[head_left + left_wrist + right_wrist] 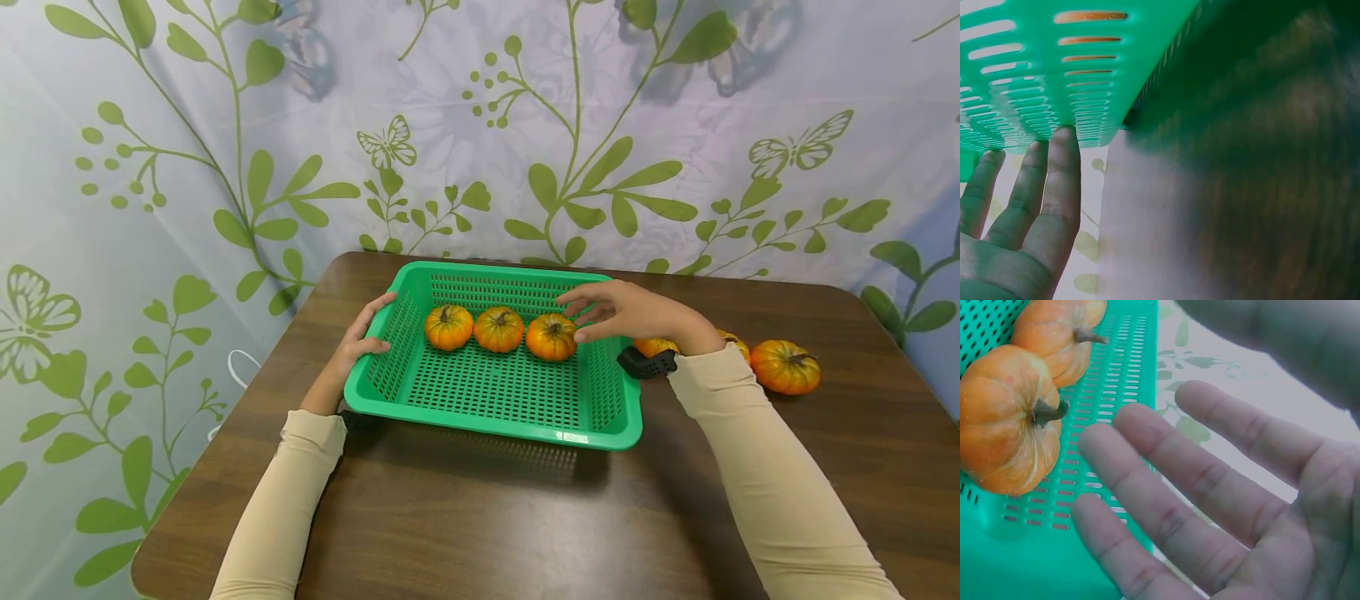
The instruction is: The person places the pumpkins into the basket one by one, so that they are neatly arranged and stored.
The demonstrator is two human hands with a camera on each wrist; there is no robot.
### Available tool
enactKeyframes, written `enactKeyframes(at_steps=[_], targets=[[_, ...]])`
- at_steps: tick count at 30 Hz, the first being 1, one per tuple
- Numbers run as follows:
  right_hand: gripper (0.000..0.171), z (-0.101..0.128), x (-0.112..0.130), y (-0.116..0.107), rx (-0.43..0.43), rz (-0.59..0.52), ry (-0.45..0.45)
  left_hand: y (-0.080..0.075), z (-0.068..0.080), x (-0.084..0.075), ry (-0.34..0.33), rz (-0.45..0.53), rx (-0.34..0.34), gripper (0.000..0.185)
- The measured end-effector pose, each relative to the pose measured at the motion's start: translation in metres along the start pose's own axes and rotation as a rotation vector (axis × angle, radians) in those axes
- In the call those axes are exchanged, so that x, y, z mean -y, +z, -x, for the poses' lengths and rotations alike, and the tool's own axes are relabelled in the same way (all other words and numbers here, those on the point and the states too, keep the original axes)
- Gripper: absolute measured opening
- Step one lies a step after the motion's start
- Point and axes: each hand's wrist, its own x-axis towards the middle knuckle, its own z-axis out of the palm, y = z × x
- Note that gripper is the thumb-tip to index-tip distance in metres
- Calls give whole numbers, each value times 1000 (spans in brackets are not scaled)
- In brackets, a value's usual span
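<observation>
While the bench (465,517) carries everything, the basket (487,423) takes up its far middle, a thin plastic thing pierced with slots; it should be light and slightly springy, so its smooth rim looks a sounder hold than the slotted walls. At the basket's left end the left grip (352,350) grasps that rim, thumb over the edge and fingers (1060,187) against the outer wall. Over the right end, the right grip (618,312) is released, its fingers spread and empty, just beside the right-hand pumpkin (551,347). That one stands in a row inside the basket with the middle pumpkin (498,333) and the left pumpkin (448,331); more lie on the bench to the right, the outermost pumpkin (780,371) in plain sight, others partly hidden by the right sleeve (772,467). Each looks firm and smooth-skinned, apt to roll or slip if pinched high; thumb and fingers round the ribbed sides should serve best, though weight is hard to judge by eye. Smallest of all, the stem (1050,414) is short and bent, possibly brittle, and would make a poor handle.
</observation>
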Motion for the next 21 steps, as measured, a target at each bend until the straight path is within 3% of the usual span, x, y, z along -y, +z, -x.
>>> enactKeyframes(at_steps=[13, 21], targets=[[49, 24, -20, 1, -162, -324, -60, 0, 0, 0, -40, 24, -8, 78], [43, 40, -33, 6, -293, -364, -101, 0, 1, 0, -47, 23, -18, 79]])
